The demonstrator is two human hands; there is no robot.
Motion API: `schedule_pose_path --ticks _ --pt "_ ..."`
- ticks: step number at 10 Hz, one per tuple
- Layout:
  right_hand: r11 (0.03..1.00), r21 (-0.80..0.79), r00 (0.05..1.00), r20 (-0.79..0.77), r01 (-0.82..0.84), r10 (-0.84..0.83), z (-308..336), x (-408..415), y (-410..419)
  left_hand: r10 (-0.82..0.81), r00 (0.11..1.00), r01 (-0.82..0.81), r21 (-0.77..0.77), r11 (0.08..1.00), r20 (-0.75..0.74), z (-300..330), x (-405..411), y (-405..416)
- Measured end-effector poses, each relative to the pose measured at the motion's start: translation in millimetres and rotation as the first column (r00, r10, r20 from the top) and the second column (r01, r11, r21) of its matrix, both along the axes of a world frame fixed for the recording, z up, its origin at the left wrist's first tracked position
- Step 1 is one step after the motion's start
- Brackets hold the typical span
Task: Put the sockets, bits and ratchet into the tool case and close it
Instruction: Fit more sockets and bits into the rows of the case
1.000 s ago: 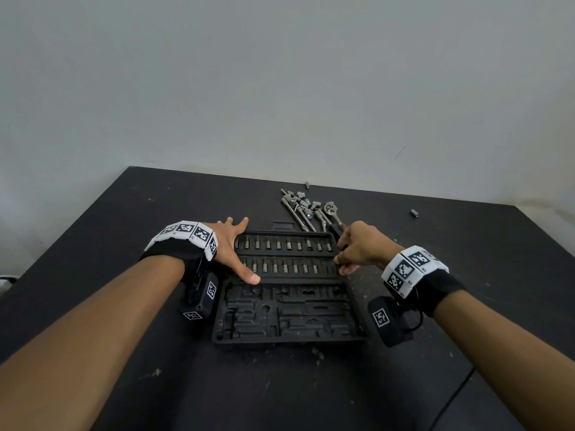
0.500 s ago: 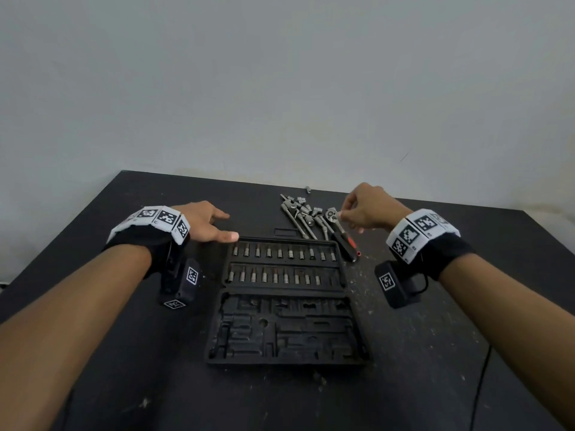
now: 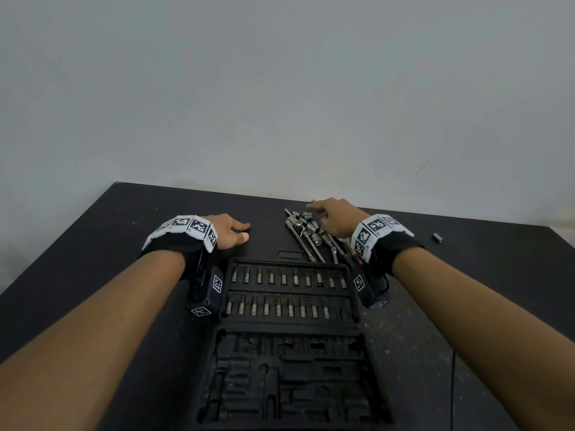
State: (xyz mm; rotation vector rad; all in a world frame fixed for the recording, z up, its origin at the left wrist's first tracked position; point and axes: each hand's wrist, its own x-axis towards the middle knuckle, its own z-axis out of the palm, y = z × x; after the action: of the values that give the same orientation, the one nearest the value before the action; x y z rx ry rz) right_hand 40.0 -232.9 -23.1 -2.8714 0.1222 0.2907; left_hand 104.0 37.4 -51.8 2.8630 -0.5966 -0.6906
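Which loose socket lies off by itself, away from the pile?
The small socket on the table at far right. It lies alone beyond the right hand; the others sit in the pile behind the case.

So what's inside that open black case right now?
The tool case holds two rows of bits in its far half. The near half shows only bare moulded slots. Whether any small piece sits deep in those slots can't be seen.

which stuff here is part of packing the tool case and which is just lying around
Part of the job:
tool case, open
bits already in its rows
pile of loose tools behind it
stray socket

Just there:
table
wrist bands
wall
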Motion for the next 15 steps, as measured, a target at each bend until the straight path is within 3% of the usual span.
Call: schedule_pose_path --ticks 2,5,9,10,11,12,13,14,15 --pt "1.0 -0.016 1.0 -0.002 -0.013 0.013 -9 30 1 -0.012 1.0 0.013 0.114 0.993 -0.008 -1 5 -13" --pt "0.992 0.126 0.979 0.202 0.007 -0.032 -18 63 3 -0.061 0.997 0.048 0.214 0.976 0.05 6 4 -32" --pt "0.993 0.119 0.989 0.146 -0.002 -0.016 -15 77 8 -0.075 0.997 0.064 0.242 0.968 0.035 8 7 -34" --pt "0.887 0.462 0.991 0.109 0.023 -0.082 -8 71 2 -0.071 0.997 0.061 0.239 0.969 0.031 7 6 -34" --pt "0.578 0.806 0.984 -0.032 0.127 -0.173 -1 60 -7 -0.066 0.998 0.06 0.23 0.971 0.021 7 6 -35" --pt "0.265 0.935 0.951 -0.165 0.235 -0.26 7 51 -19 -0.07 0.997 0.061 0.233 0.971 0.028 7 6 -35" --pt "0.058 0.947 0.906 -0.281 0.315 -0.317 8 43 -32 -0.069 0.997 0.059 0.234 0.97 0.035 7 5 -34" --pt "0.166 0.908 0.895 -0.322 0.384 -0.308 0 40 -36 -0.066 0.997 0.054 0.237 0.97 0.042 7 4 -35" --pt "0.533 0.763 0.924 -0.231 0.366 -0.304 -9 43 -34 -0.063 0.997 0.05 0.242 0.969 0.045 8 4 -36"
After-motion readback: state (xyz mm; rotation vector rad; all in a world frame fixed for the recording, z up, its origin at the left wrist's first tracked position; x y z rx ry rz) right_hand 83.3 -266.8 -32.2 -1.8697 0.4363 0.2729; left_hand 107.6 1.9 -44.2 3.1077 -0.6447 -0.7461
